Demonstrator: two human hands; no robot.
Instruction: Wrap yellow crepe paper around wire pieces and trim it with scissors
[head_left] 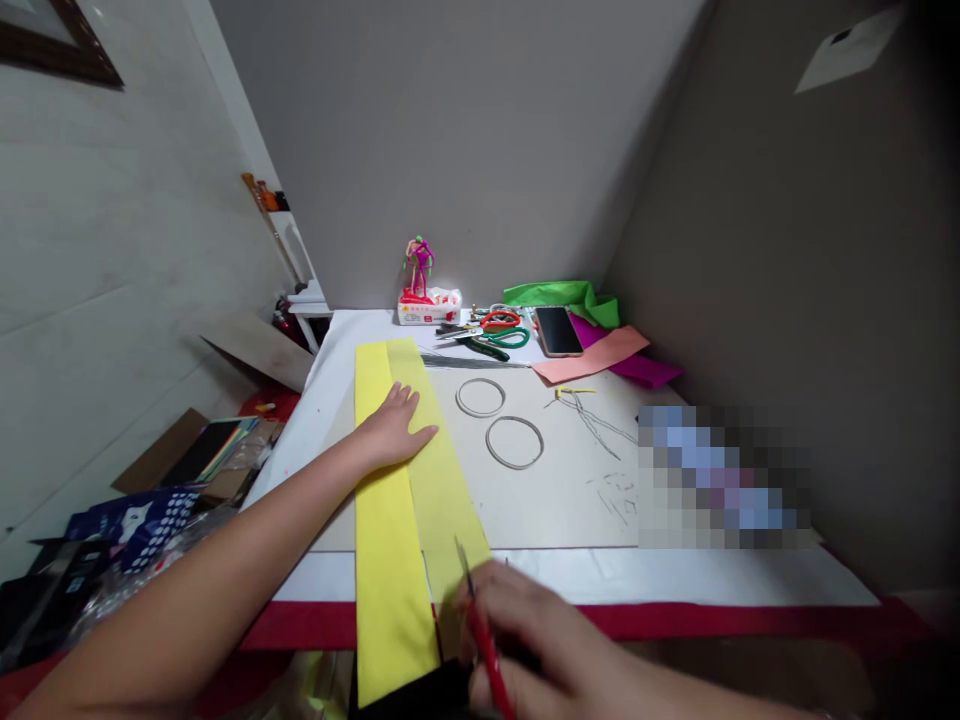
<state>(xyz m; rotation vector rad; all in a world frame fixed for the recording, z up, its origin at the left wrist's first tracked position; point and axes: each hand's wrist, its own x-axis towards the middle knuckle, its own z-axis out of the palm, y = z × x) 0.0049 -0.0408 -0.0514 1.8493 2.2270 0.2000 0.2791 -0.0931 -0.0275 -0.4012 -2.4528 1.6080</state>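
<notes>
As the view runs from the left, a blue dotted bag [135, 525] and a leaning cardboard piece [259, 350] sit low beside the white worktop [600, 575]. The left hand [394, 428], reaching in on the left forearm [247, 540], lies open and flat, pressing down on two long yellow craft-sheet strips [412, 520] that rest side by side, one brighter and one paler. Whether they overlap or are one folded piece, I cannot tell. Their long axis runs away from the person, tilting slightly, from a near end hanging past the worktop's front edge to a far end on a pale board [555, 500].

The right hand [525, 640] is nearer that near end, clenched around a red-handled craft knife [484, 640]. Its thin tip points up and away, along the strips' length, just over the paler strip's near part; contact cannot be told. The strips lie to the left of this grip.

Further right lie two thin metal rings [514, 420] and bent wire [592, 420] on the board. Beyond them are green-handled scissors [506, 338], a phone [559, 330], and salmon felt [592, 355].
</notes>
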